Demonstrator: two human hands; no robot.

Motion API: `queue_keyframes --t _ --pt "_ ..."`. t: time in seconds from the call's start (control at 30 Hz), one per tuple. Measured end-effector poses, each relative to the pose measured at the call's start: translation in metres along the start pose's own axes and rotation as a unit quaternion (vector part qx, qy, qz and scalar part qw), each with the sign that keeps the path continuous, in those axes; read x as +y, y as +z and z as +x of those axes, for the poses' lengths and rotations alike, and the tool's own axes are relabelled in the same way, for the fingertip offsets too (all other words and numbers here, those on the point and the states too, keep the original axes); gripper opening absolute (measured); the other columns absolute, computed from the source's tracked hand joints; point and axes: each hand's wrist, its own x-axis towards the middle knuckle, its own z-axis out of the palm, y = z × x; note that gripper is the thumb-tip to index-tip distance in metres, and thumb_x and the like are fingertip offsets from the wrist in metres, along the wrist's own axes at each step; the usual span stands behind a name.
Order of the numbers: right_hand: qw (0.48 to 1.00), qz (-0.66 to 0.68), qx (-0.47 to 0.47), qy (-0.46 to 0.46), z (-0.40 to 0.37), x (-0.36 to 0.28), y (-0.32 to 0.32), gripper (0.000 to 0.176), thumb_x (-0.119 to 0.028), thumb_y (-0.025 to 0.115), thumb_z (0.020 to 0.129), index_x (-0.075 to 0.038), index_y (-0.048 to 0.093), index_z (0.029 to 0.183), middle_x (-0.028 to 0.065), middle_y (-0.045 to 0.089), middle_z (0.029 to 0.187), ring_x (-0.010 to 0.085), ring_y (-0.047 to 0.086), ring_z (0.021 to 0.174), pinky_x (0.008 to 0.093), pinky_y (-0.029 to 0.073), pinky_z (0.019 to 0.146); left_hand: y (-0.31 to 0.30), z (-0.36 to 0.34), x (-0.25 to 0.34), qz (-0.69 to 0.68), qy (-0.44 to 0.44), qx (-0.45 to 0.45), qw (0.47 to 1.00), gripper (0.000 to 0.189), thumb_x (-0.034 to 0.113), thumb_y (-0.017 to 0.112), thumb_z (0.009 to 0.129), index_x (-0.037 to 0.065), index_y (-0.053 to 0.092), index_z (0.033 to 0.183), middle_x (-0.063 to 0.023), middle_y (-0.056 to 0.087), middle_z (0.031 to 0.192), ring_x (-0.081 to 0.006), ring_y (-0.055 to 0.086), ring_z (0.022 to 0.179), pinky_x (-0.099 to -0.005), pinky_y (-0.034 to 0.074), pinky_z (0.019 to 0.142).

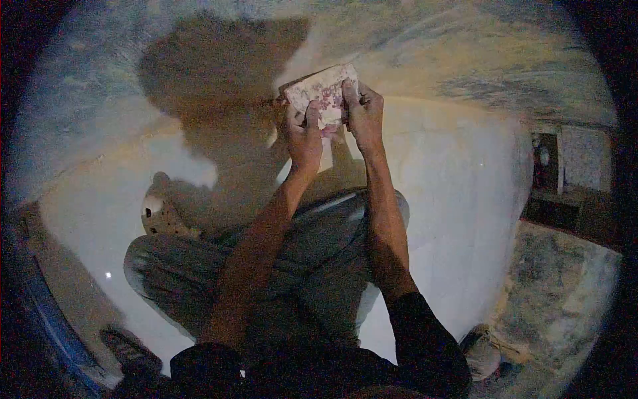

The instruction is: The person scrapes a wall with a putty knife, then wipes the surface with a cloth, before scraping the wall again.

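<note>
Both hands are raised in front of me around a flat rectangular thing with a pale, pink-mottled face (324, 88) and a darker edge along its upper left. My left hand (303, 136) grips its lower left side, thumb pointing up against the face. At the right side, my right hand (364, 120) holds it with the thumb pressed flat on the front. The fingers of both hands are mostly hidden behind it. A small pale piece with a pinkish upper part (326, 141) shows just below it, between my wrists.
My folded legs in grey trousers (292, 266) rest on a pale floor covering (445, 179). A beige thing with dark holes (159, 211) stands by the knee on the left. A patterned surface (558, 286) lies at right, below a dark opening (547, 163). A blue strip (63, 332) runs along the left.
</note>
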Motion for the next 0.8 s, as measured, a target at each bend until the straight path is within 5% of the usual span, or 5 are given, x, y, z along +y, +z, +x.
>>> queue_keyframes --t 0.37,0.47,0.57,0.67,0.8 --pt "0.999 0.013 0.024 -0.025 -0.004 0.003 0.004 0.038 -0.035 0.055 0.091 -0.005 0.055 0.068 -0.0003 0.048 0.054 0.0065 0.041 0.045 0.0254 0.032 0.040 -0.014 0.004 0.000 -0.045 0.057 -0.074 0.995 0.050 0.022 0.050 0.094 -0.001 0.028 0.132 -0.0165 0.052 0.115 -0.0214 0.060 0.092 -0.0303 0.054 0.067" --pt "0.999 0.039 0.012 0.030 -0.015 0.006 0.021 0.037 -0.033 0.055 0.092 -0.003 0.056 0.070 0.0001 0.050 0.055 0.0069 0.040 0.049 0.0265 0.034 0.044 -0.031 0.012 -0.045 0.415 0.278 0.025 0.866 0.051 0.020 0.049 0.094 -0.001 0.026 0.133 -0.0175 0.048 0.120 -0.0225 0.061 0.090 -0.0278 0.056 0.059" --pt "0.997 -0.041 0.006 -0.061 -0.013 0.024 0.021 0.037 -0.033 0.055 0.091 -0.001 0.057 0.072 0.0003 0.050 0.057 0.0070 0.040 0.051 0.0271 0.035 0.046 -0.023 0.000 -0.014 -0.067 -0.099 0.025 0.993 0.052 0.021 0.050 0.094 -0.001 0.025 0.134 -0.0191 0.044 0.126 -0.0252 0.058 0.099 -0.0327 0.055 0.071" --pt "0.999 0.003 -0.005 0.038 -0.018 0.010 0.021 0.038 -0.035 0.055 0.091 -0.002 0.056 0.071 -0.0004 0.048 0.056 0.0069 0.041 0.050 0.0261 0.035 0.045 -0.034 0.014 -0.052 0.128 0.083 0.049 0.987 0.051 0.022 0.052 0.093 -0.003 0.030 0.132 -0.0194 0.044 0.126 -0.0262 0.052 0.109 -0.0365 0.049 0.083" --pt "1.000 0.013 0.019 -0.017 -0.019 0.011 0.020 0.039 -0.035 0.054 0.092 -0.005 0.053 0.067 -0.0022 0.045 0.053 0.0073 0.040 0.045 0.0255 0.033 0.041 -0.024 0.009 -0.041 0.020 0.042 0.012 0.999 0.050 0.019 0.053 0.092 -0.003 0.033 0.132 -0.0183 0.047 0.122 -0.0253 0.049 0.112 -0.0370 0.044 0.088"
